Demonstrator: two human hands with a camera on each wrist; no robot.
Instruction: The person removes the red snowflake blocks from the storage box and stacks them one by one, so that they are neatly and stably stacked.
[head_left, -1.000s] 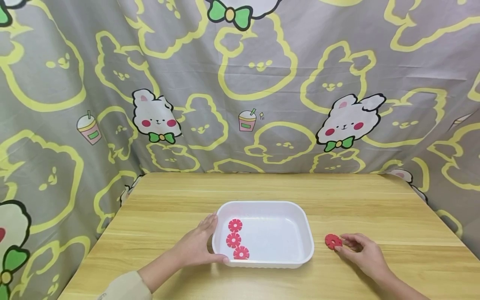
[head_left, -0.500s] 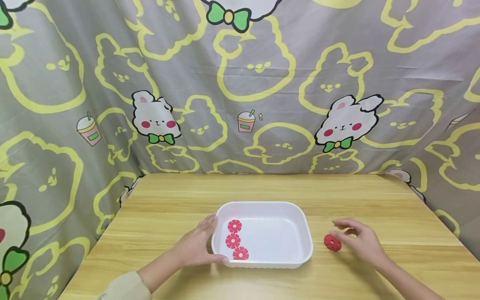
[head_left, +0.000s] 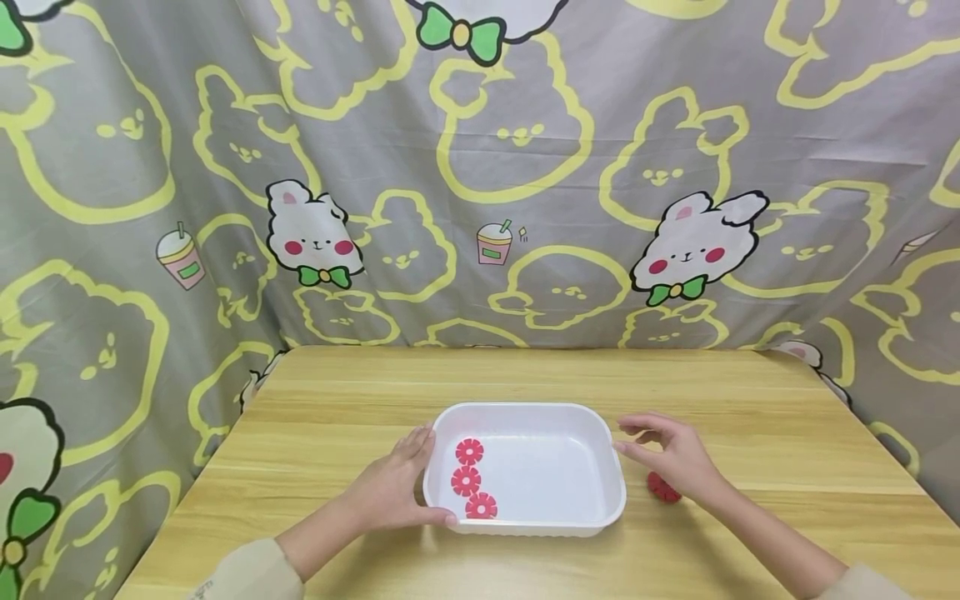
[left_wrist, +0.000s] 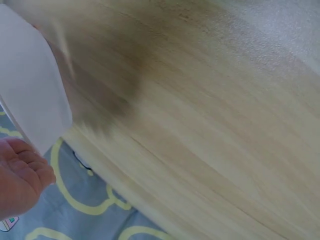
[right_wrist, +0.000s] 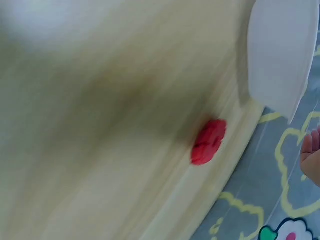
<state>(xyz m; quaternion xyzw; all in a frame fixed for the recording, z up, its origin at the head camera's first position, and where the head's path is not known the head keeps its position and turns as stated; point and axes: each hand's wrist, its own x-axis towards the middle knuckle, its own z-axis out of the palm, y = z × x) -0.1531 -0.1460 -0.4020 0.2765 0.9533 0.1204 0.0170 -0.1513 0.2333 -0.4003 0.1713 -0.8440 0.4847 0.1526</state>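
My left hand holds the left end of a white plastic tray, fingers along its side wall and thumb at the front corner. Inside, three flat red notched discs lie in a column near the left wall. The right hand hovers at the tray's right rim, fingers loosely bent, thumb and index fingertips apart with nothing seen between them. Partly hidden behind this hand, a red notched disc piece sits on the table. In the right wrist view that red piece looks thick, perhaps stacked.
The wooden table reaches back to a grey curtain with yellow and white cartoon prints, which also hangs at both sides. Table surface lies around the tray on all sides.
My right hand has let go of the red disc piece and moved left and back to the tray's right rim. The disc piece stays on the table; the left hand and tray have not moved.
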